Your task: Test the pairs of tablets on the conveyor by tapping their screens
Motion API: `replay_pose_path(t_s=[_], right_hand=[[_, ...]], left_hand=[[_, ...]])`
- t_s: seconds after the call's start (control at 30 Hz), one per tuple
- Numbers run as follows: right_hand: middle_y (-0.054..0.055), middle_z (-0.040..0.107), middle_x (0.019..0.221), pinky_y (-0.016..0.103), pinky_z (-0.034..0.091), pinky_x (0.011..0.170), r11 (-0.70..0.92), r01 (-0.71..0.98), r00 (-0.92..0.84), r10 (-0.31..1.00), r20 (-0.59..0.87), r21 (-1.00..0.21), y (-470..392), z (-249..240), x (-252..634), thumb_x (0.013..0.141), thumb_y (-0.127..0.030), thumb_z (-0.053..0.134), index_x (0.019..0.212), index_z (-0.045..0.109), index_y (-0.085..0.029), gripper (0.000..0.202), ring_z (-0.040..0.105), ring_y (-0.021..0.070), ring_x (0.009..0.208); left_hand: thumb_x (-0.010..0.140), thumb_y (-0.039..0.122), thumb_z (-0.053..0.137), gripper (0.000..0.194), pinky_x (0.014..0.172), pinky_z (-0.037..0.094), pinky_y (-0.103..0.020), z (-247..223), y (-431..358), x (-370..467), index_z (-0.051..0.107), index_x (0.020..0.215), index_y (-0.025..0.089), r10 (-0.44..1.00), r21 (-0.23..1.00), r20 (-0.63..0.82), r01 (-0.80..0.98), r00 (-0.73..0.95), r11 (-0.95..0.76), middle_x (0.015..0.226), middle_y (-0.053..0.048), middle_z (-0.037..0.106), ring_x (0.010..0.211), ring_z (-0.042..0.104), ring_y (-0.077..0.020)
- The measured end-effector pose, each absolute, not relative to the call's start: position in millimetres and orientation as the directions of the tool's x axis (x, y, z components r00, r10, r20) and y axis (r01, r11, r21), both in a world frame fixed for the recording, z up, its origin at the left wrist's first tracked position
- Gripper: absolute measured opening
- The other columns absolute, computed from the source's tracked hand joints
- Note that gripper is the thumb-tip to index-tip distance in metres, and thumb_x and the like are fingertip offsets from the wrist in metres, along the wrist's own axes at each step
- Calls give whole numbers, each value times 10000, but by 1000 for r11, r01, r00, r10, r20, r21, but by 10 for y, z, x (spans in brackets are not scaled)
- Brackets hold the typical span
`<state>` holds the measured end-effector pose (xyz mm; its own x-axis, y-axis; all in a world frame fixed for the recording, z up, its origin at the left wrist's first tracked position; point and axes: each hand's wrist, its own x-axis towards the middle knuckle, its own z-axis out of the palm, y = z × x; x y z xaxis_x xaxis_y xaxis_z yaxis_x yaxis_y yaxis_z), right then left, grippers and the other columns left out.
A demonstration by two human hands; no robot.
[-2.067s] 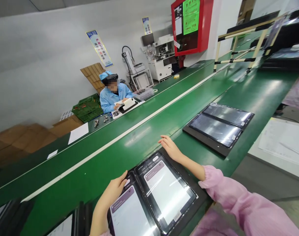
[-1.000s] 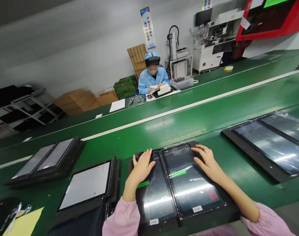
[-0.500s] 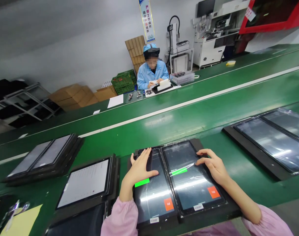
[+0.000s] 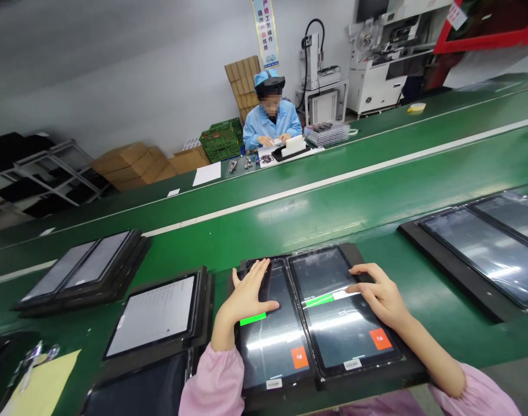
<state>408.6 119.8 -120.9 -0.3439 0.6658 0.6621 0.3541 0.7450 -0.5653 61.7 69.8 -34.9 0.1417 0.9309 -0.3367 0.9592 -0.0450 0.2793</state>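
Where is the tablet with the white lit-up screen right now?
In the head view the white-screen tablet lies in a black tray on the green belt, low and left of centre, just left of the tray holding two dark tablets under the person's left hand.

"Fail" on both tablets' orange buttons (image 4: 380, 338) (wall banner unreadable)

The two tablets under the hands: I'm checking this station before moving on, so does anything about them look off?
Nothing looks askew or damaged. Both tablets sit straight, side by side in the black tray. The left hand rests on the left tablet, the right hand on the right tablet. Each screen shows a green bar and an orange button.
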Motion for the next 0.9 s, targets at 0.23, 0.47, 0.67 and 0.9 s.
replay_pose_path(t_s=[0.23, 0.47, 0.67, 0.9], right_hand=[[105, 665, 1083, 433, 563, 852, 712, 353, -405, 701, 587, -607, 1184, -1216, 4082, 1061, -419, 412, 854, 827, -287, 483, 639, 268, 1013], [96, 658, 1078, 396, 557, 828, 666, 338, -255, 745, 616, -665, 1235, -1248, 4169, 1072, -413, 407, 854, 821, -265, 490, 640, 248, 966], [93, 631, 1266, 522, 493, 967, 775, 342, -676, 596, 433, -532, 1007, -969, 4023, 1066, -526, 429, 1077, 793, -342, 408, 568, 316, 1162], [143, 467, 1507, 719, 332, 1083, 879, 277, -878, 395, 270, -387, 761, -808, 3658, 961, -498, 676, 1354, 661, -376, 412, 442, 418, 1335]], left_hand=[[799, 505, 749, 1128, 1105, -154, -783, -390, 686, 742, 38, 1634, 242, 929, 256, -343, 965, 139, -50, 1695, -181, 57, 1568, 31, -393], [950, 506, 542, 788, 1154, -131, -739, -454, 635, 355, 182, 1615, 284, 966, 409, -256, 909, 27, 83, 1690, -123, 187, 1558, 174, -349], [946, 263, 394, 482, 1261, 257, -482, -488, 545, -188, 562, 1390, 178, 984, 520, -174, 845, -40, 126, 1499, -128, 526, 1419, 464, -243], [897, 365, 548, 647, 1249, 224, -580, -491, 489, -101, 425, 1510, 198, 985, 556, -174, 824, -11, 108, 1582, -152, 411, 1468, 388, -309]])
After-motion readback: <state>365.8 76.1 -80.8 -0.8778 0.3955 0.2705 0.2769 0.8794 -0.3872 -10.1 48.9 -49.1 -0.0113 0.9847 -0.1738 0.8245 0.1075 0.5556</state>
